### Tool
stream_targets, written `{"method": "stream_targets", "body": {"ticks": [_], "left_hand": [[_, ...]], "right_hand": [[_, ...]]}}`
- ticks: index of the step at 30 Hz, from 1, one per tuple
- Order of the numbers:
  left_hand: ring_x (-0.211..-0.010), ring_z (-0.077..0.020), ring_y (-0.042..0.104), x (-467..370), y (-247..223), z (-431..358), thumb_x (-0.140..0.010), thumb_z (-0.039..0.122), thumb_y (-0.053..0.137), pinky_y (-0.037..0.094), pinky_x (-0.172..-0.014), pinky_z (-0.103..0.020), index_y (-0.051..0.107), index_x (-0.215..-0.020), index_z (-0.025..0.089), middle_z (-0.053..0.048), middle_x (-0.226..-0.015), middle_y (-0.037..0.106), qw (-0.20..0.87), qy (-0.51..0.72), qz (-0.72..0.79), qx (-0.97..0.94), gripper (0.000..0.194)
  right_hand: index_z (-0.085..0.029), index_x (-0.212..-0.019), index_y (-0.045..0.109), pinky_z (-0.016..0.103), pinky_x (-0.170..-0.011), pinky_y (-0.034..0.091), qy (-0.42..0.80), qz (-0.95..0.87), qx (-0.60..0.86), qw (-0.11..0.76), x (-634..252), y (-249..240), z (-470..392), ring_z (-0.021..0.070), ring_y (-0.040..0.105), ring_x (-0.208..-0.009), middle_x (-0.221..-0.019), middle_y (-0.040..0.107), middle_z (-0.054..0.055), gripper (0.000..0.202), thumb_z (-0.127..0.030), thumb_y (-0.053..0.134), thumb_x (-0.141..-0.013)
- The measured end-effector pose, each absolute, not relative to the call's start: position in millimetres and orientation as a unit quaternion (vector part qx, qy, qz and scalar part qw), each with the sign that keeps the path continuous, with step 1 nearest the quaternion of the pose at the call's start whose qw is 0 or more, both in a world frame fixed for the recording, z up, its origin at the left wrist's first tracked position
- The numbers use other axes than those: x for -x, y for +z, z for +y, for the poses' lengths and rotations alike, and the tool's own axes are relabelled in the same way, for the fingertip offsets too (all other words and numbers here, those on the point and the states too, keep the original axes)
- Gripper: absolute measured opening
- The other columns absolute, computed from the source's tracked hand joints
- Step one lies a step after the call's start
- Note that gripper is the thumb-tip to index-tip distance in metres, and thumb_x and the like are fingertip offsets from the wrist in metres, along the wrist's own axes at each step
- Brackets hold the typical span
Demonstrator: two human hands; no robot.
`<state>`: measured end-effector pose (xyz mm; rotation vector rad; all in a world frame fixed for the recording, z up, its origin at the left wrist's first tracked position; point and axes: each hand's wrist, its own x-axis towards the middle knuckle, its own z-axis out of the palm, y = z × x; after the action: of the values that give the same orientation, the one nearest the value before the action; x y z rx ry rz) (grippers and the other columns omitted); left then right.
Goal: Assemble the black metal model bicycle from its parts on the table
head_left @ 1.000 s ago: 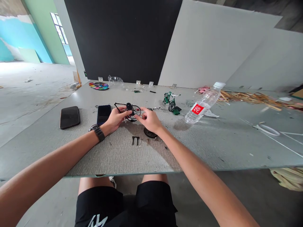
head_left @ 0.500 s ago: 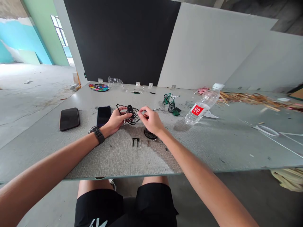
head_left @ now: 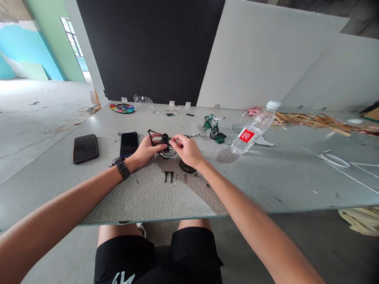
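My left hand grips a black model bicycle frame with a spoked wheel fitted to it. A round black chainring faces up by the thumb. My right hand is closed in a pinch against the same model, beside the chainring; whatever lies between its fingertips is too small to make out. Under the right hand, partly covered by it, a loose black wheel rests on the table. Nearer to me lies a small black U-shaped part.
A green model bicycle stands to the right, near a leaning plastic bottle. Two phones, a black one and a dark blue one, lie left. Behind them are a paint palette and clear plastic packaging. Wood strips lie far right.
My right hand has shifted slightly left, its fingertips going from the wheel's rim to beside the chainring. The left hand keeps hold of the model, which has turned slightly.
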<state>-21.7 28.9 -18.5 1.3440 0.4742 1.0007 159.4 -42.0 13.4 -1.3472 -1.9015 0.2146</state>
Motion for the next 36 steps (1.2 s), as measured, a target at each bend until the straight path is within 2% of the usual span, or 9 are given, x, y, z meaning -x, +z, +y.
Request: {"method": "stream_targets", "body": {"ticks": [6, 20, 24, 27, 31, 36], "left_hand": [[-0.073, -0.0130, 0.067, 21.5, -16.1, 28.7, -0.072, 0.019, 0.082, 0.051, -0.068, -0.025, 0.054, -0.104, 0.013, -0.004, -0.086, 0.071, 0.634, 0.440, 0.216, -0.597, 0.043], [-0.073, -0.0135, 0.068, 22.2, -18.1, 29.4, -0.072, 0.020, 0.082, 0.051, -0.070, -0.026, 0.058, -0.103, 0.013, -0.004, -0.086, 0.072, 0.641, 0.439, 0.201, -0.597, 0.040], [-0.084, -0.0174, 0.068, 23.0, -12.6, 26.6, -0.072, 0.024, 0.081, 0.052, -0.080, -0.031, 0.065, -0.097, 0.012, -0.008, -0.095, 0.074, 0.542, 0.455, 0.225, -0.670, 0.032], [-0.087, -0.0205, 0.068, 22.8, -9.9, 23.5, -0.073, 0.025, 0.079, 0.052, -0.080, -0.034, 0.069, -0.093, 0.013, -0.009, -0.096, 0.075, 0.457, 0.460, 0.251, -0.719, 0.026], [-0.090, -0.0240, 0.070, 22.7, -11.0, 18.7, -0.074, 0.023, 0.076, 0.053, -0.083, -0.036, 0.072, -0.100, 0.016, -0.008, -0.098, 0.076, 0.378, 0.477, 0.263, -0.748, 0.027], [-0.089, -0.0217, 0.067, 29.3, -7.5, 12.7, -0.079, 0.021, 0.072, 0.049, -0.085, -0.035, 0.073, -0.109, 0.024, -0.006, -0.099, 0.075, 0.243, 0.495, 0.241, -0.798, 0.031]], "right_hand": [[-0.019, -0.095, 0.058, 0.027, -0.056, 0.029, 0.056, -0.736, 0.537, 0.409, -159.2, 14.8, -44.2, 0.0110, 0.039, -0.051, -0.058, 0.052, -0.004, 0.020, -0.036, 0.048, -0.097], [-0.020, -0.095, 0.059, 0.028, -0.056, 0.031, 0.057, -0.739, 0.528, 0.414, -159.8, 13.4, -43.4, 0.0119, 0.042, -0.052, -0.059, 0.053, -0.004, 0.022, -0.039, 0.047, -0.097], [-0.020, -0.099, 0.058, 0.027, -0.057, 0.031, 0.051, -0.749, 0.523, 0.403, -161.3, 13.5, -44.3, 0.0118, 0.041, -0.051, -0.058, 0.053, -0.005, 0.016, -0.032, 0.048, -0.096], [-0.020, -0.099, 0.058, 0.027, -0.057, 0.031, 0.053, -0.758, 0.515, 0.396, -162.8, 14.0, -44.8, 0.0115, 0.041, -0.051, -0.058, 0.051, -0.005, 0.014, -0.030, 0.049, -0.096], [-0.020, -0.098, 0.058, 0.026, -0.055, 0.029, 0.065, -0.760, 0.511, 0.395, -164.6, 14.0, -44.8, 0.0116, 0.039, -0.051, -0.057, 0.049, -0.006, 0.013, -0.031, 0.051, -0.095], [-0.021, -0.098, 0.059, 0.026, -0.056, 0.029, 0.059, -0.766, 0.497, 0.403, -167.0, 14.9, -45.5, 0.0119, 0.037, -0.052, -0.057, 0.042, -0.007, 0.017, -0.034, 0.050, -0.096]]}}
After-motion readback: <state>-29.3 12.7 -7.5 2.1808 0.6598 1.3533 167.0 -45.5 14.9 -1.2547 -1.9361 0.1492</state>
